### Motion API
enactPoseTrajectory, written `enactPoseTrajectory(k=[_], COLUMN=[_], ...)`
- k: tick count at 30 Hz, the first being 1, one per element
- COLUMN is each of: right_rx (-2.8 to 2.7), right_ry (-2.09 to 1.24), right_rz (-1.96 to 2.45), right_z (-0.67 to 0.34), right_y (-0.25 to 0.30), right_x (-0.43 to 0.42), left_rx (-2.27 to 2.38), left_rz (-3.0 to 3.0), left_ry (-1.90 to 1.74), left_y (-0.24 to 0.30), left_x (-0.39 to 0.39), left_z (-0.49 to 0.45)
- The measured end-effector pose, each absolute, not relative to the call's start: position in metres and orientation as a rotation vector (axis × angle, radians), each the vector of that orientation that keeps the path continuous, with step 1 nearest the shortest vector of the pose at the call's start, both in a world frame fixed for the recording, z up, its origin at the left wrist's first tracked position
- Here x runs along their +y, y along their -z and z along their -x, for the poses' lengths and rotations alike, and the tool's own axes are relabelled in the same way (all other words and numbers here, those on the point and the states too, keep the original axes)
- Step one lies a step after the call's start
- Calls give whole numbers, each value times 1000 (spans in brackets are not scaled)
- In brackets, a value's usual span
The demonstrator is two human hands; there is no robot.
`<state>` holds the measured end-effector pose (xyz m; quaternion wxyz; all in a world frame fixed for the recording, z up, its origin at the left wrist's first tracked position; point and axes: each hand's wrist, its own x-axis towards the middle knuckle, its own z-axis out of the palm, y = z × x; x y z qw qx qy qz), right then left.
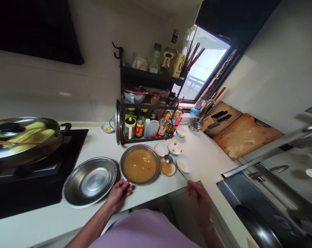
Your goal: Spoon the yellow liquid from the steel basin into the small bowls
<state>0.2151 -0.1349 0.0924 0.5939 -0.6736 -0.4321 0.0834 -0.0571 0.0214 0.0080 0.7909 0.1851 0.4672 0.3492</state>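
Yellow-labelled bottle, writing perhaps unreadable.

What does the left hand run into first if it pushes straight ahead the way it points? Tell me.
Most likely the metal bowl of brown liquid: the left hand already has its fingers at the near rim, pointing up toward it.

The liquid-filled pan and the empty dish beside it are shiny, smooth metal, as is the spoon. The surface looks glossy white. The cutting boards are matt, worn wood; the small bowls look glazed ceramic.
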Motion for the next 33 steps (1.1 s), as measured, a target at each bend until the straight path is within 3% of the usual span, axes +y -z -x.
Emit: enactPoseTrajectory(k=[13, 21, 33], right_rx=[-979, -487, -392], right_ry=[-440, -502, -452], right_rz=[1486, 1414, 1406], right_z=[-174, -181, -199], right_y=[-54, -69, -96], right_x=[-92, -84, -101], left_rx=[1006, 1015, 991], left_rz=[-414, -408, -412], left_ry=[-768, -772, -760], left_y=[-10, -12, -2], left_x=[21, 20, 21], left_z=[55, 55, 57])
